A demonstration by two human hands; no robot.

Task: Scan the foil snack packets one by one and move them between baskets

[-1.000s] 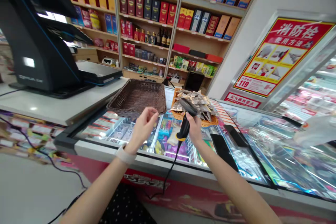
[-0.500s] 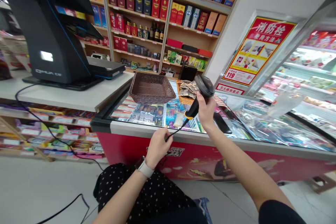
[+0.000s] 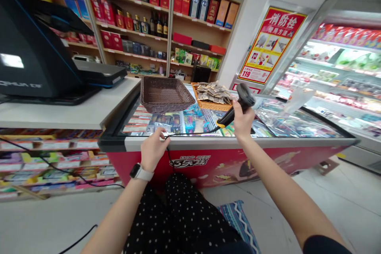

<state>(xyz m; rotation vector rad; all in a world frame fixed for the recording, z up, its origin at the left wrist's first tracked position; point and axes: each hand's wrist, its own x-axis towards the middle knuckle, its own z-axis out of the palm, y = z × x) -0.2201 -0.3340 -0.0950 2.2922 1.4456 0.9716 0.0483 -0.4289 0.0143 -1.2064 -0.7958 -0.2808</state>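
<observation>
My right hand (image 3: 243, 122) is wrapped round the handle of a black barcode scanner (image 3: 245, 95) with a yellow-orange ring at its base. The scanner is held above the chest freezer's glass top, its head tilted up to the right. From its base a thin black cable (image 3: 199, 132) runs left along the freezer's front edge. My left hand (image 3: 152, 149) has its fingers closed on that cable, which hangs down past the fingertips. A brown wicker basket (image 3: 166, 106) sits behind my left hand. Beside it, left of the scanner, is an orange basket (image 3: 214, 106) full of small packets.
At the left a dark checkout terminal (image 3: 44, 59) stands on a white counter (image 3: 74, 116). The red freezer front (image 3: 220, 166) is close before my knees. Shelves of boxed bottles (image 3: 131, 27) line the back. A lit refrigerated display (image 3: 342, 75) stands at the right.
My left hand has moved left along the freezer edge, drawing the cable out flatter. My right hand has shifted slightly right with the scanner, which is now tilted more. The view has moved too.
</observation>
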